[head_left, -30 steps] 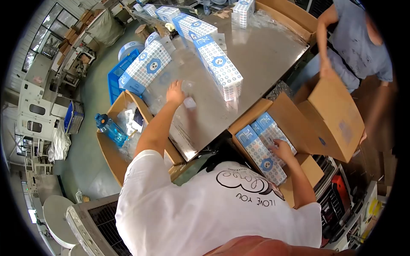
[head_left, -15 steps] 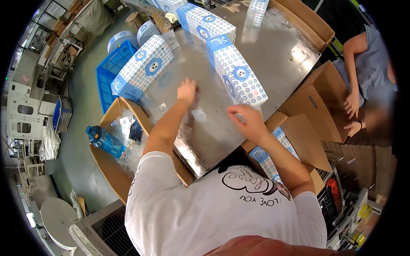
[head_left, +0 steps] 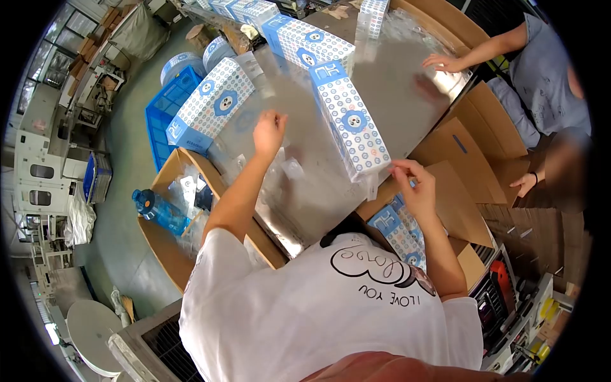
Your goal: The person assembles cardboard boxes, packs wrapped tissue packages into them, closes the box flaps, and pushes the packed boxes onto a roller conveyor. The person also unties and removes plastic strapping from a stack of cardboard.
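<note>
My left hand (head_left: 270, 132) is raised over the metal table (head_left: 293, 204), its fingers curled in. Whether anything small is inside it is hidden. A long blue-and-white patterned box (head_left: 354, 122) with panda faces lies before me, clear film around its near end. At that end's right corner, my right hand (head_left: 417, 186) has thumb and finger bent together in a pinch. What lies between those fingertips is too small to make out. Left of my left hand stands another patterned box (head_left: 213, 105), its end over a blue crate (head_left: 163, 111).
More patterned boxes (head_left: 309, 43) lie at the back. A carton (head_left: 156, 245) at my left holds a blue bottle (head_left: 160, 213) and plastic film. Patterned packs (head_left: 398, 232) sit in a carton at my right. A co-worker's hand (head_left: 443, 62) reaches over the table's right edge.
My left hand has lifted off the table and its fingers have curled. My right hand has moved right, to the box's near corner. The co-worker's arm has reached over the table.
</note>
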{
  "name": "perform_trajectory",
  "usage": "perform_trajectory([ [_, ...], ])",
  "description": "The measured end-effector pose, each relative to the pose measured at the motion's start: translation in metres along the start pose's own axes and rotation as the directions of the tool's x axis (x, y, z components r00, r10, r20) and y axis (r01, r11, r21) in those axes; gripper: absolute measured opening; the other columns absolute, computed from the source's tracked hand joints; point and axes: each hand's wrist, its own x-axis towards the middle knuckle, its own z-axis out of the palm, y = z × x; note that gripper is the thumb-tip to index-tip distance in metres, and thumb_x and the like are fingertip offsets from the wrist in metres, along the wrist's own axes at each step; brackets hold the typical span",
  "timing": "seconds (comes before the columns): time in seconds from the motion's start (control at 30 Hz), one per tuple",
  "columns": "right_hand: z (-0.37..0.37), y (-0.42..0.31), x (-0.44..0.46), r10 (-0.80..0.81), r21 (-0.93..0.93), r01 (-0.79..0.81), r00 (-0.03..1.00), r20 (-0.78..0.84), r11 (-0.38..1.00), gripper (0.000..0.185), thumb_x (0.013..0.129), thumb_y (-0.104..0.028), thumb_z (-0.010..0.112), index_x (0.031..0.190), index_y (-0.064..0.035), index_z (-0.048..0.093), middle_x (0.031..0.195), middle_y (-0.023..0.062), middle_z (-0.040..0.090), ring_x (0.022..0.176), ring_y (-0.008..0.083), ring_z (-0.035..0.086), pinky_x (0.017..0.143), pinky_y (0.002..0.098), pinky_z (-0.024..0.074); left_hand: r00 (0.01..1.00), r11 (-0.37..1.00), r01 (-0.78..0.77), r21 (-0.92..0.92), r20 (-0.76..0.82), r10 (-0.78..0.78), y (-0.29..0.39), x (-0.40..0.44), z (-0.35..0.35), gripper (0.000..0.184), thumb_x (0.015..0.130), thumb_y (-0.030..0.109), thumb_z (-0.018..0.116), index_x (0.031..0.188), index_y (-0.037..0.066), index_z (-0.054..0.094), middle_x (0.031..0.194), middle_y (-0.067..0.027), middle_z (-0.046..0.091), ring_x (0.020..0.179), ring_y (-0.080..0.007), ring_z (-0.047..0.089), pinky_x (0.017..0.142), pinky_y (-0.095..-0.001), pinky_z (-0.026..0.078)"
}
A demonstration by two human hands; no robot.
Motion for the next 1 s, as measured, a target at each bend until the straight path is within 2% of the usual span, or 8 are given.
perform_trajectory([
  [0.1,-0.015,0.02,-0.023,0.004,-0.046,-0.004,1.0,-0.004,0.999,0.017,0.09,-0.003,0.059,0.105,0.0017,0.066,0.086,0.0093,0.07,0.079,0.0122,0.065,0.072,0.0251,0.0497,0.94,0.792,-0.086,0.604,0.313,-0.136,-0.021,-0.014,0.013,0.043,0.091,0.044,0.055,0.101,0.004,0.068,0.107,-0.0164,0.062,0.103,-0.0299,0.061,0.082,-0.0418,0.052],
  [0.3,-0.03,0.047,-0.057,0.069,-0.106,-0.067,0.997,0.022,0.992,0.018,0.089,-0.003,0.06,0.106,0.0021,0.065,0.082,0.0101,0.07,0.075,0.0119,0.065,0.069,0.0253,0.0498,0.895,0.749,-0.135,0.649,0.404,-0.188,-0.082,0.015,0.05,0.045,0.094,0.043,0.046,0.104,0.005,0.068,0.11,-0.0161,0.061,0.108,-0.0317,0.059,0.087,-0.042,0.051],
  [0.37,-0.047,0.05,-0.063,0.077,-0.121,-0.078,0.997,-0.011,0.99,0.019,0.089,-0.003,0.06,0.106,0.0025,0.065,0.082,0.0098,0.07,0.076,0.0115,0.065,0.069,0.0252,0.0499,0.979,0.857,0.094,0.506,0.108,-0.172,-0.042,0.02,0.02,0.038,0.094,0.037,0.05,0.097,0.004,0.068,0.103,-0.0159,0.063,0.096,-0.0327,0.063,0.079,-0.0416,0.052],
  [0.43,-0.068,0.058,-0.066,0.098,-0.043,-0.102,0.99,-0.099,0.994,0.018,0.09,-0.004,0.06,0.105,0.0028,0.065,0.084,0.0085,0.07,0.078,0.011,0.065,0.071,0.0253,0.0506,0.957,0.97,-0.078,0.232,-0.256,0.138,0.012,0.015,-0.013,0.024,0.092,0.025,0.056,0.091,0.002,0.065,0.096,-0.0149,0.064,0.083,-0.0322,0.063,0.071,-0.0416,0.051],
  [0.6,-0.122,0.072,-0.071,0.105,0.086,-0.086,0.963,-0.249,0.993,0.018,0.093,-0.006,0.058,0.108,0.002,0.065,0.089,0.0072,0.07,0.08,0.0108,0.064,0.075,0.025,0.0505,0.895,0.819,-0.428,-0.383,-0.053,0.443,0.197,-0.062,-0.022,0.009,0.089,0.009,0.058,0.091,0.004,0.065,0.091,-0.0143,0.063,0.08,-0.03,0.062,0.071,-0.0398,0.05],
  [0.63,-0.129,0.069,-0.073,0.093,0.103,-0.066,0.957,-0.275,0.992,0.019,0.094,-0.007,0.057,0.109,0.002,0.064,0.09,0.0071,0.07,0.082,0.0109,0.064,0.076,0.0249,0.0503,0.902,0.871,-0.185,-0.455,0.274,0.334,0.223,-0.087,-0.012,0.012,0.089,0.013,0.059,0.094,0.005,0.066,0.094,-0.015,0.065,0.084,-0.0321,0.063,0.073,-0.0398,0.05],
  [0.7,-0.138,0.059,-0.075,0.093,0.13,-0.057,0.953,-0.289,0.99,0.019,0.094,-0.007,0.057,0.11,0.0022,0.064,0.09,0.007,0.069,0.083,0.0109,0.063,0.078,0.0246,0.0497,0.585,0.783,-0.562,-0.265,0.541,0.604,0.234,-0.107,0.036,0.021,0.09,0.015,0.06,0.108,0.009,0.068,0.096,-0.0138,0.068,0.083,-0.0313,0.065,0.074,-0.0386,0.052],
  [1.0,-0.11,0.049,-0.011,0.096,0.183,-0.071,0.986,-0.134,0.981,0.018,0.093,-0.006,0.056,0.107,0.0021,0.064,0.089,0.0076,0.069,0.083,0.0107,0.064,0.077,0.0242,0.0497,0.273,0.458,-0.882,-0.114,0.669,0.691,0.166,0.036,-0.002,0.07,0.072,0.021,0.073,0.136,0.009,0.046,0.129,-0.016,0.055,0.119,-0.0352,0.051,0.101,-0.0469,0.039],
])
